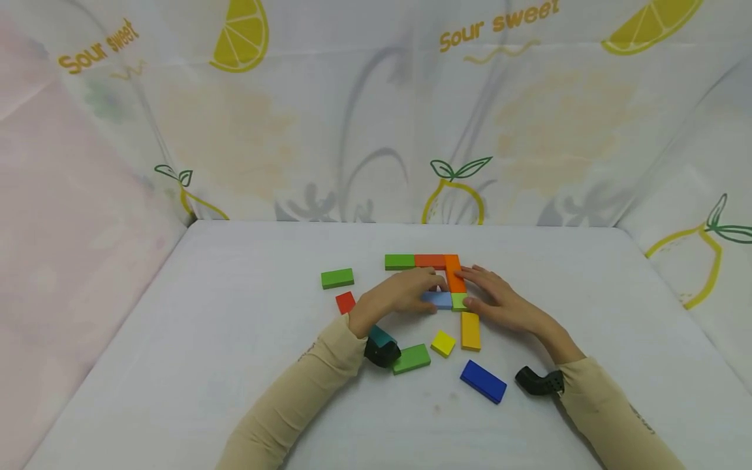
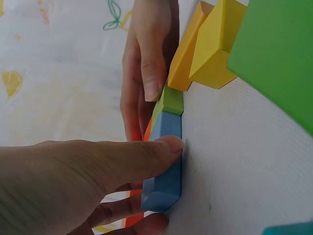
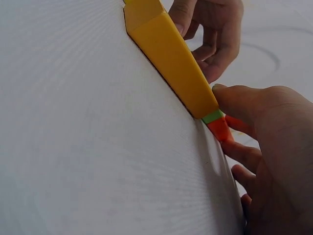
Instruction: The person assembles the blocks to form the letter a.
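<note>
My left hand [image 1: 405,292] pinches a light blue block [image 2: 168,183], its thumb on the near face and its fingers on the far side. That block lies end to end with a small light green block [image 1: 459,301]. With fingers fairly straight, my right hand [image 1: 506,303] touches the right side of an orange block [image 1: 455,274], and its thumb is at the light green one. The orange block reaches back to a red block [image 1: 429,261], which continues into a green block [image 1: 399,262]. Just in front of the light green piece lies a yellow-orange block [image 3: 171,63].
Loose blocks lie around: a green block [image 1: 337,279] and small red block [image 1: 345,302] to the left, a teal block [image 1: 383,336] partly behind the left wrist, another green block [image 1: 412,359], a yellow block [image 1: 443,343] and a dark blue block [image 1: 484,382] nearer me.
</note>
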`<state>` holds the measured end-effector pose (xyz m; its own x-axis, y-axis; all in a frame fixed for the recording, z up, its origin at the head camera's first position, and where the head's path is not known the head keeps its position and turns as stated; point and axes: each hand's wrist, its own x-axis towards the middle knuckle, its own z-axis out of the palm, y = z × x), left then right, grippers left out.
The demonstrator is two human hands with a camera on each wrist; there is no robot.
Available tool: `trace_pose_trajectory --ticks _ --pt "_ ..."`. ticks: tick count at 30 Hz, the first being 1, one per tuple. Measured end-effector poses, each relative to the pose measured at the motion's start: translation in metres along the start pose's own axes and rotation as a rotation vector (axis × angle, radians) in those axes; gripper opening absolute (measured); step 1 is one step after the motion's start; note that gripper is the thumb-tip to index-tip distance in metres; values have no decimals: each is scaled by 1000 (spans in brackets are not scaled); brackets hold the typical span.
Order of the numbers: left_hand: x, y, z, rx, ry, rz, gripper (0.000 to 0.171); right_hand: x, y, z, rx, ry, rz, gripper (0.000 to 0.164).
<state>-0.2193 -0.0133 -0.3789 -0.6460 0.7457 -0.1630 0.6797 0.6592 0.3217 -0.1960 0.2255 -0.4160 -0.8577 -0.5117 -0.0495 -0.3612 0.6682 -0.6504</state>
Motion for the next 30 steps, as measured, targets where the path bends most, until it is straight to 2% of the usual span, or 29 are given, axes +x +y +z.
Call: trace_pose_trajectory --ticks 15,24,30 --pt "0 -2 2 -20 19 -9 42 1 1 0 3 -4 -3 57" --pt "0 -4 3 -15 14 28 42 0 2 0 4 -9 -14 57" --pt "0 -3 3 -4 2 22 42 0 1 0 2 -12 -11 57"
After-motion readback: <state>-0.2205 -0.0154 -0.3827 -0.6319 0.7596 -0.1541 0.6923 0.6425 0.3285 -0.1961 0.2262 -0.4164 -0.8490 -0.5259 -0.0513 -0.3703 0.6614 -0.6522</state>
